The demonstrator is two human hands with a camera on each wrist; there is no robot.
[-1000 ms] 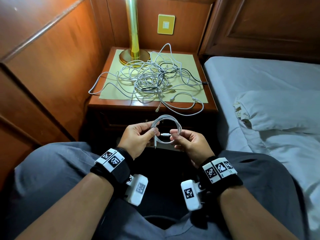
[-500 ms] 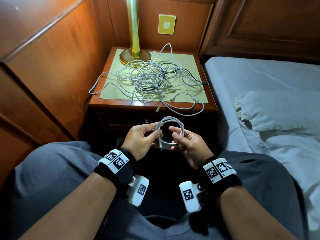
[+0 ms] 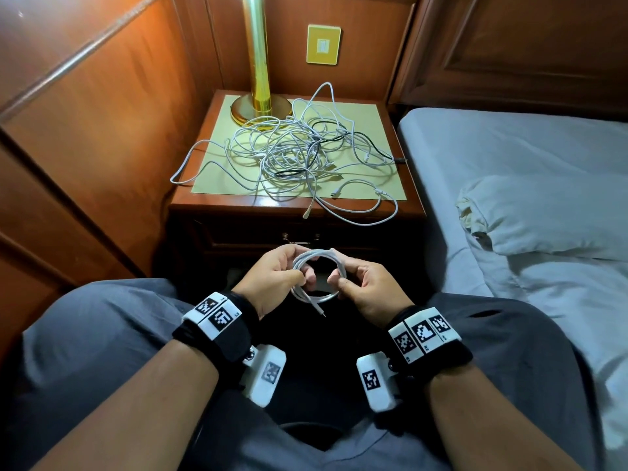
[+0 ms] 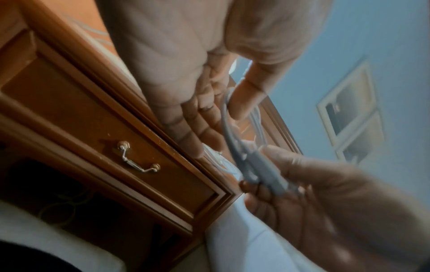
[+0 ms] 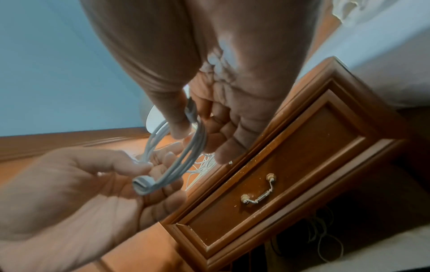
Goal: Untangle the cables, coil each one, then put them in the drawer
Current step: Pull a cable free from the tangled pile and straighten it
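Brass lamp (image 3: 256, 62) stands at back-left of my nightstand (image 3: 210, 137), base on its yellow mat (image 3: 367, 117). Yellow wall switch plate (image 3: 323, 44) above. Bed with grey sheet (image 3: 509, 144) on my right, pillow (image 3: 543, 215) on it. Wood panelling (image 3: 102, 96) left.

White cable (image 3: 319, 277) wound into a small round coil of several loops, held upright at 6 o'clock below the worktop, one plug end dangling from its lower edge. Tangled heap of white and black cables (image 3: 292, 154) sprawled at 12 o'clock. Drawer (image 5: 274, 185) shut, metal handle hanging.
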